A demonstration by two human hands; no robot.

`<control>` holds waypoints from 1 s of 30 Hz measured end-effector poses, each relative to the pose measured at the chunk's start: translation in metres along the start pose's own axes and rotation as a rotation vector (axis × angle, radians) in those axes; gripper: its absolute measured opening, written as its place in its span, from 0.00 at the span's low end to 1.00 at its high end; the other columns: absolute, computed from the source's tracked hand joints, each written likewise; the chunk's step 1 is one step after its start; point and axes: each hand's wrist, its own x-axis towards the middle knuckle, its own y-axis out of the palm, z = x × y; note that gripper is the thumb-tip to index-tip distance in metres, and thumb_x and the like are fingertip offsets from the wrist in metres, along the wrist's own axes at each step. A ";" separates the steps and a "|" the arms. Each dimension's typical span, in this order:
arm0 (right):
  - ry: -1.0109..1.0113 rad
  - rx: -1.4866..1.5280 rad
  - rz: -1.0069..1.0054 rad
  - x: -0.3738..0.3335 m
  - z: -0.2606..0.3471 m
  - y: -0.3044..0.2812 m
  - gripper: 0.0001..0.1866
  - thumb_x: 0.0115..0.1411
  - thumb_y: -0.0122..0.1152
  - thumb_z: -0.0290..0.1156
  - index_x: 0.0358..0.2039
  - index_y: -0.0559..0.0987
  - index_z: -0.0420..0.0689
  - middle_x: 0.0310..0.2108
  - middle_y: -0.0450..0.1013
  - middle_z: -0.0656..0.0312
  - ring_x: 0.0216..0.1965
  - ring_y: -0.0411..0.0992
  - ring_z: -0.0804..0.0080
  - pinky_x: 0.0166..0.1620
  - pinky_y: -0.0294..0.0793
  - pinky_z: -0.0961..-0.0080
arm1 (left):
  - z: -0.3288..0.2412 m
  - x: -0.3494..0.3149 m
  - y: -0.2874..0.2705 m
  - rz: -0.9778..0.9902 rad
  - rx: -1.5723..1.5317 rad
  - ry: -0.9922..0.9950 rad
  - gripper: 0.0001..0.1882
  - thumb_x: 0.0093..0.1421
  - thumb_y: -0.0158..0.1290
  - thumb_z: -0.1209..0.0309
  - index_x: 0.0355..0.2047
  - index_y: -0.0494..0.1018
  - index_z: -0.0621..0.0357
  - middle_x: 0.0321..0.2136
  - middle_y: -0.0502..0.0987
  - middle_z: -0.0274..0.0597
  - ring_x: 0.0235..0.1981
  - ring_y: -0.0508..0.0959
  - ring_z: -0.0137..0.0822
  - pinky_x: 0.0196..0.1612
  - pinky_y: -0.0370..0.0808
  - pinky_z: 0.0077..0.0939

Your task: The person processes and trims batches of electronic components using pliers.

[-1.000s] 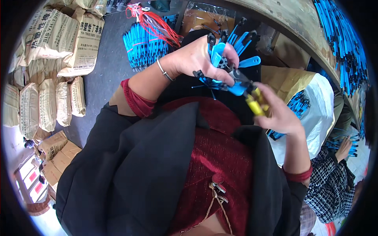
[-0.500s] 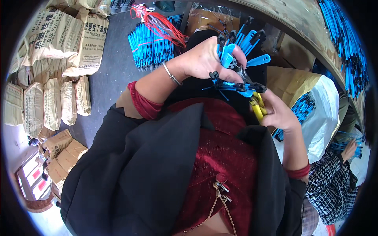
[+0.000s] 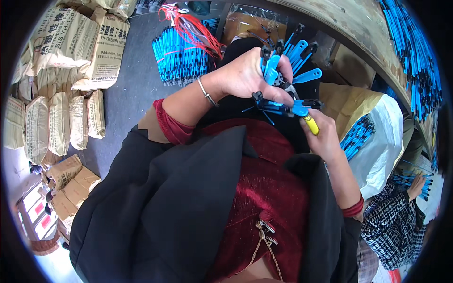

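Note:
My left hand is closed around a fanned-out cluster of blue plastic pieces with black ends, at upper centre. Several flat blue tabs and black tips stick out past its fingers. Just right of it, my right hand wraps round a pair of yellow-handled pliers. The metal head of the pliers reaches up among the blue pieces beside my left thumb. Blue and black parts partly cover the pliers, so where the jaws touch cannot be made out.
Bundled blue rods with red and white strands lie beyond my left arm. A white sack stands at right, below a wooden bench edge. Paper sacks line the left. Another person's hand works at far right.
My right hand has closed further round the pliers, and their two yellow handles have come together. It has shifted slightly. My left hand keeps its hold on the cluster, almost still.

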 end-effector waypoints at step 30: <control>0.291 0.154 -0.403 0.019 -0.008 -0.125 0.22 0.50 0.62 0.28 0.47 0.71 0.37 0.27 0.69 0.68 0.28 0.65 0.83 0.33 0.66 0.86 | -0.149 0.110 -0.157 -0.483 -0.090 -0.233 0.16 0.52 0.55 0.62 0.31 0.69 0.64 0.26 0.75 0.44 0.27 0.76 0.36 0.31 0.74 0.31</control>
